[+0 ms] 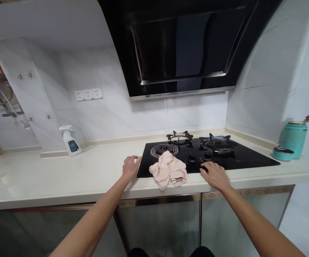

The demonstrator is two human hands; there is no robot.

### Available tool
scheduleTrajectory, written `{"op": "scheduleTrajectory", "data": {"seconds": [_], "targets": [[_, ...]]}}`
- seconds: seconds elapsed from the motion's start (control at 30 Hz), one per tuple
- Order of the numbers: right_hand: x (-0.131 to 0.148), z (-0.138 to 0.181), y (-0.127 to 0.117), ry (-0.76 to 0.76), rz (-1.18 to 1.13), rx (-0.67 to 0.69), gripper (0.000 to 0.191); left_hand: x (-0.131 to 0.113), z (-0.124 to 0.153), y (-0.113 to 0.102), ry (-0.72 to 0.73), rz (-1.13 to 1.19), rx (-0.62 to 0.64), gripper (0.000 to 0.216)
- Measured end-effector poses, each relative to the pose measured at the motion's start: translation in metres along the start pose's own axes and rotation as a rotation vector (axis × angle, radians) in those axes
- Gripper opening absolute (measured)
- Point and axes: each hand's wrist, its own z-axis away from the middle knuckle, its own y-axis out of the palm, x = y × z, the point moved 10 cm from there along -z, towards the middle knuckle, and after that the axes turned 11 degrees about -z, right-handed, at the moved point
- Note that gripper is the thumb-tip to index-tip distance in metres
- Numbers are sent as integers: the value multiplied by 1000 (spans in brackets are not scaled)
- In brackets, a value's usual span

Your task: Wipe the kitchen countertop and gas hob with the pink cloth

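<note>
A crumpled pale pink cloth (pixel 168 173) lies on the front left corner of the black gas hob (pixel 250 161), hanging a little over its edge onto the counter. My left hand (pixel 130 167) rests on the white counter (pixel 63 175) just left of the hob, fingers curled loosely, holding nothing. My right hand (pixel 215 175) lies flat on the hob's front edge, right of the cloth and just below the two control knobs (pixel 199 156). Neither hand touches the cloth.
A white spray bottle (pixel 70 141) stands at the back left of the counter. A teal flask (pixel 293 138) and its lid (pixel 283 154) sit at the far right. A black range hood (pixel 186 46) hangs over the hob. Cabinet doors (pixel 159 225) lie below.
</note>
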Motion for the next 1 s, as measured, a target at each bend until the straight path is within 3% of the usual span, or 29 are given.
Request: {"op": "scheduleTrajectory", "data": {"seconds": [0.13, 0.23, 0.3, 0.43, 0.5, 0.57, 0.67, 0.73, 0.9, 1.0], "targets": [[-2, 1, -9, 41, -38, -32, 43, 68, 19, -18, -33, -252, 44, 60], [19, -2, -13, 95, -67, -88, 45, 95, 31, -18, 6, -375, 100, 56], [61, -5, -2, 34, -104, -65, 50, 100, 35, -11, 58, -420, 130, 55], [163, -9, 49, -169, -161, 142, 63, 95, 36, 3, 176, -462, 160, 51], [191, -10, 68, -196, -161, 207, 66, 93, 38, 7, 202, -458, 178, 49], [201, -15, 75, -203, -163, 210, 55, 94, 40, 8, 205, -436, 190, 50], [195, -30, 68, -203, -174, 160, 29, 92, 43, 5, 197, -409, 169, 53], [181, -47, 58, -170, -161, 118, 26, 90, 46, 4, 197, -408, 160, 57], [125, -109, 34, 98, -67, -38, 47, 84, 50, 5, 192, -434, 171, 65], [95, -137, 46, 257, 2, 0, 57, 83, 51, 2, 171, -415, 180, 66]]}}
